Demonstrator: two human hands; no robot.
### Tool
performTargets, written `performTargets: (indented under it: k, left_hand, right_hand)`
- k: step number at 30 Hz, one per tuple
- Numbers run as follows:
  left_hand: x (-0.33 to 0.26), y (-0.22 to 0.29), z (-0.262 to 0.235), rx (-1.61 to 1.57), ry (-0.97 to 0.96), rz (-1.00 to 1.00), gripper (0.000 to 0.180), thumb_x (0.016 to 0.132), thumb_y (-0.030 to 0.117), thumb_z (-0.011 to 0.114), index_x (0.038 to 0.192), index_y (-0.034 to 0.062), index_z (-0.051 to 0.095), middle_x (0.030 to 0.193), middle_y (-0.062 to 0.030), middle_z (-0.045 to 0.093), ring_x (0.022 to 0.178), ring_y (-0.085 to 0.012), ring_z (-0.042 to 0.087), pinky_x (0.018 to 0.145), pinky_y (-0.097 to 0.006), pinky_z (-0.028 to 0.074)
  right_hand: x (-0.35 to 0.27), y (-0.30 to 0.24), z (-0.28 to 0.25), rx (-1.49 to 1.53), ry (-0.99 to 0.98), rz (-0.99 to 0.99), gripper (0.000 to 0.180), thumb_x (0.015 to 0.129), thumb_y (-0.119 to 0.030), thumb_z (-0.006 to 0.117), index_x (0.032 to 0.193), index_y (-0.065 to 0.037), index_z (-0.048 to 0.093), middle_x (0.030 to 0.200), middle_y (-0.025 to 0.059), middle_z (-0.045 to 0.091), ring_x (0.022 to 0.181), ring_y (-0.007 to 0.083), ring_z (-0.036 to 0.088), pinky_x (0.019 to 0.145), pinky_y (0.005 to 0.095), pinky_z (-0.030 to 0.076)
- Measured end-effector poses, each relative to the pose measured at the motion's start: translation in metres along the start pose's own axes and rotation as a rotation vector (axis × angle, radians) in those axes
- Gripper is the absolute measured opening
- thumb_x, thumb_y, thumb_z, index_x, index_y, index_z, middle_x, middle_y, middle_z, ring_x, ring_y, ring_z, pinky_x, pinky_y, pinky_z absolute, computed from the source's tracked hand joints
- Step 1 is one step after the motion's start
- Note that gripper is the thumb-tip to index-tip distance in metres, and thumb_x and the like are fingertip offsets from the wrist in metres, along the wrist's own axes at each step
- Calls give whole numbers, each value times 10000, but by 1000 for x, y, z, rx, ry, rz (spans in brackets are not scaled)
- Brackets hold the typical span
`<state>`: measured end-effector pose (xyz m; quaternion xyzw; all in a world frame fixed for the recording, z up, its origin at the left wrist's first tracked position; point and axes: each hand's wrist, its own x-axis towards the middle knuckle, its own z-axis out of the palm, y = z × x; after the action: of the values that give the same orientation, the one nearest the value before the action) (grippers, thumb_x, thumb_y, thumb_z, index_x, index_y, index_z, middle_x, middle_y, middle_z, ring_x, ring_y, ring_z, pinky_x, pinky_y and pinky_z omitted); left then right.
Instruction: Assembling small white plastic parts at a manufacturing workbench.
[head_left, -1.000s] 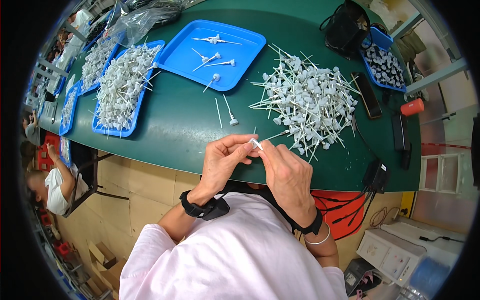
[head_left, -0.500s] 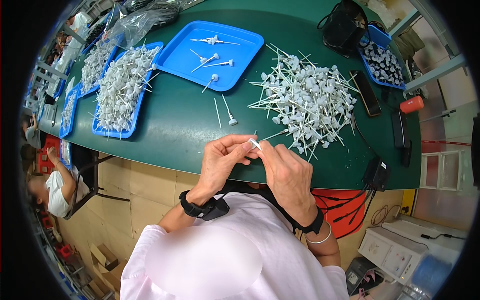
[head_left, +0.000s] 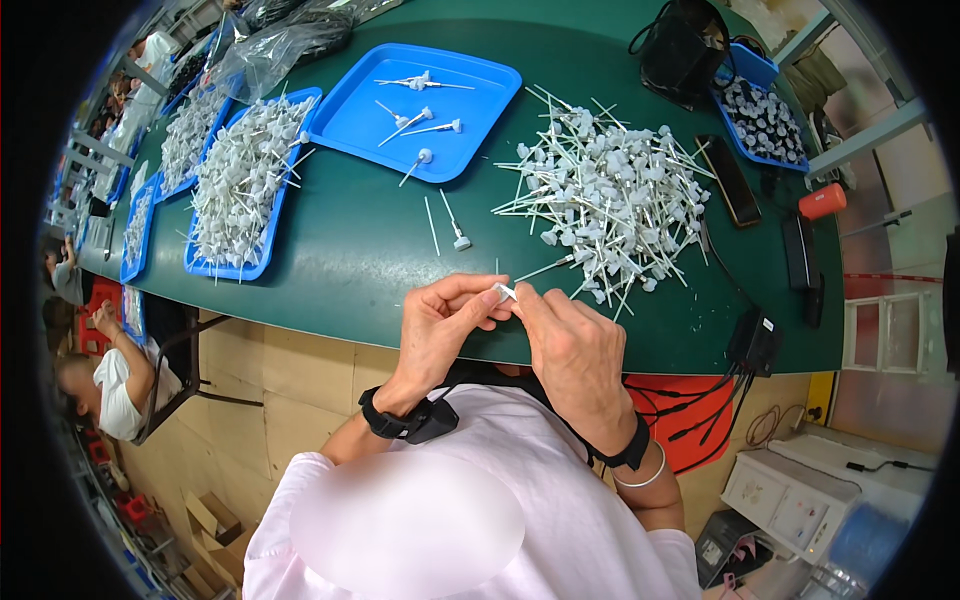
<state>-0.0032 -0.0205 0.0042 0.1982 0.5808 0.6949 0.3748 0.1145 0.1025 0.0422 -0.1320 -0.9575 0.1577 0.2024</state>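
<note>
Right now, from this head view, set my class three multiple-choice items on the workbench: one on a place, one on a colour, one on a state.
1. Where does the loose heap of white stick parts lie?
A. In a blue tray
B. Straight on the green table, right of the near-empty blue tray
C. On the floor

2. What colour is the small cylinder by the table's right edge?
A. Orange-red
B. Yellow
C. Purple

3. What are the left hand and right hand doing?
A. Resting flat and apart
B. Each lifting a tray
C. Meeting at the fingertips on one small white piece

Answers: 1 B, the heap sits on bare green surface. 2 A, it shows orange-red. 3 C, both hands pinch the piece between them.
</note>
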Motion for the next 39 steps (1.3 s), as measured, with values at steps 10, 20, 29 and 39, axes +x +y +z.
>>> performTargets:
  k: [10, 20, 29, 39]
  left_hand:
    - [7, 12, -4, -93, 13, -155, 293, 943, 138, 630, 1180, -34, 638, 1016, -147, 719, 887, -168, 705, 725, -244, 557]
    - [10, 17, -8, -136, 8, -191, 276, 947, 114, 619, 1186, -25, 634, 1014, -145, 720, 870, -160, 707, 722, -233, 562]
    - [20, 31, -15, -32, 37, -48, 299, 948, 163, 640, 1204, 7, 626, 1020, -123, 717, 861, -146, 694, 706, -240, 553]
    - [89, 71, -65, 1141, 130, 557, 261, 861, 56, 662, 1119, 79, 689, 1021, -87, 695, 846, -202, 654, 711, -297, 532]
  right_hand:
    - [-1, 13, -1, 100, 149, 51, 176, 877, -125, 671, 1036, -64, 627, 705, 64, 564, 565, 230, 597, 487, 357, 455]
    - [-19, 17, 6, 139, 54, 148, 194, 879, -144, 681, 1046, -69, 617, 731, 87, 581, 590, 271, 605, 508, 373, 457]
    - [-34, 14, 22, 212, -35, 170, 202, 871, -135, 680, 1048, -50, 633, 773, 121, 610, 648, 329, 622, 546, 412, 464]
    - [-40, 21, 27, 228, -34, 171, 209, 870, -135, 678, 1057, -48, 642, 762, 121, 608, 645, 335, 616, 546, 419, 464]
